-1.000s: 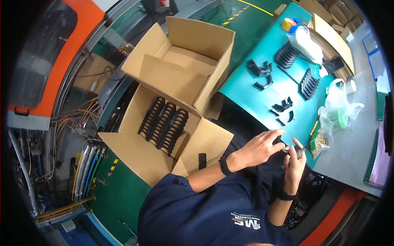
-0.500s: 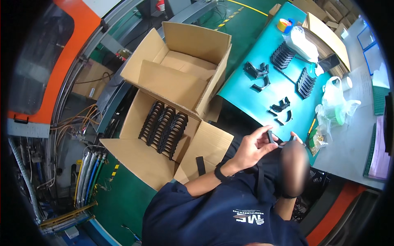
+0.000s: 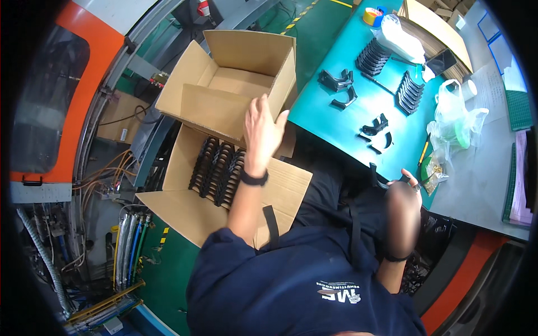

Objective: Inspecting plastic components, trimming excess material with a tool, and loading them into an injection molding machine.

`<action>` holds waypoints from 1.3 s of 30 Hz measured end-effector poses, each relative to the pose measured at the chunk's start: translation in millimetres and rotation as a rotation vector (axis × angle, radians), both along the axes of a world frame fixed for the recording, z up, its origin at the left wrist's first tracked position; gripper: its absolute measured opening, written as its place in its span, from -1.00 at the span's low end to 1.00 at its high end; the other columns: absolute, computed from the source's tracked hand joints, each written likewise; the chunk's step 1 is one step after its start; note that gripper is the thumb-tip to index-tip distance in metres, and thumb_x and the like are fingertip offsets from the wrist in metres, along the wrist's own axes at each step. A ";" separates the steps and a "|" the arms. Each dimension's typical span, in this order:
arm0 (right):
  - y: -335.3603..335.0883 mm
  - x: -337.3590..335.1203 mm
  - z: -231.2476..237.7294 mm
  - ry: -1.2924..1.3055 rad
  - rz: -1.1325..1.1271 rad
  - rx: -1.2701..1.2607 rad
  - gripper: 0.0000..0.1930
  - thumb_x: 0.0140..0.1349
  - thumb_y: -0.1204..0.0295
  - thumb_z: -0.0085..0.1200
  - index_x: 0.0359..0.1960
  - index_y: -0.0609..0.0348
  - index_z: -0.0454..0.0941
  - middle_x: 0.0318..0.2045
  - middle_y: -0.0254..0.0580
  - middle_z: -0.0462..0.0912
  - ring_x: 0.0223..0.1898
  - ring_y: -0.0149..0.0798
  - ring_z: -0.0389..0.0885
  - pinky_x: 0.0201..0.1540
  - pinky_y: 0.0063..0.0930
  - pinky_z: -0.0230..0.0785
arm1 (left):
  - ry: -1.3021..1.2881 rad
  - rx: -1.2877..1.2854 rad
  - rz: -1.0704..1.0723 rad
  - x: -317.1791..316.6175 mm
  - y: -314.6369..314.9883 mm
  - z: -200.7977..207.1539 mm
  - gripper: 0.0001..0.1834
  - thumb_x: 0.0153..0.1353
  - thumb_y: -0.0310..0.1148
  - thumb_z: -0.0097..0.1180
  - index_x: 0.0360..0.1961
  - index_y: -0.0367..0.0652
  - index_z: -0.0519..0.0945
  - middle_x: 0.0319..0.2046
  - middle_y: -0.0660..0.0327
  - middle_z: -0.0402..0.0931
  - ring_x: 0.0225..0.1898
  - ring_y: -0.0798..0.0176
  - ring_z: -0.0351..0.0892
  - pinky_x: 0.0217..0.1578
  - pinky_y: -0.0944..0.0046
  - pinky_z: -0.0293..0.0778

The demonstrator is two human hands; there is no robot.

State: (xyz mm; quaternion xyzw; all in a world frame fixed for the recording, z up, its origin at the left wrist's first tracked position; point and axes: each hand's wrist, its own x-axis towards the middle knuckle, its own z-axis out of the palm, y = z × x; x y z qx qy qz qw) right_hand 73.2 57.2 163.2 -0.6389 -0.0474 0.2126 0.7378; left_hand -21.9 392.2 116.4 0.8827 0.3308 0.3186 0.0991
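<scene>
My left hand [image 3: 262,131] is stretched out over the edge between two cardboard boxes, its fingers extended and nothing seen in it. Below it, the nearer open box [image 3: 182,210] holds rows of black curved plastic clips [image 3: 216,171]. The box behind, an open carton [image 3: 246,84], shows a bare inside. At the near edge of the green table, my right hand [image 3: 408,193] is closed around a black curved plastic clip [image 3: 375,176]; most of that hand is blurred. Similar loose clips [image 3: 381,144] lie on the table just beyond it.
On the green table [image 3: 319,126] stand stacked rows of black clips [image 3: 410,92], tape rolls [image 3: 372,17] and clear plastic bags [image 3: 457,120]. A small bag of brass-coloured pieces [image 3: 434,173] lies near the right hand. An orange-framed machine [image 3: 92,67] stands at the left.
My left hand has let go of the clip and moved left and away from me to the boxes. My right hand keeps the clip, near the same place. The view has shifted slightly.
</scene>
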 end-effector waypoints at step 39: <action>21.7 23.2 -51.2 0.085 0.072 -0.254 -0.52 0.22 0.56 0.16 0.19 0.22 0.36 -0.40 -0.35 0.58 -0.61 -0.67 0.29 -0.63 -0.77 0.05 | 0.812 -0.141 -0.094 -66.3 113.5 17.7 -0.37 0.32 0.04 -0.04 -0.64 -0.32 0.63 -0.58 -0.17 0.55 -0.33 -0.23 0.58 0.19 -0.14 0.21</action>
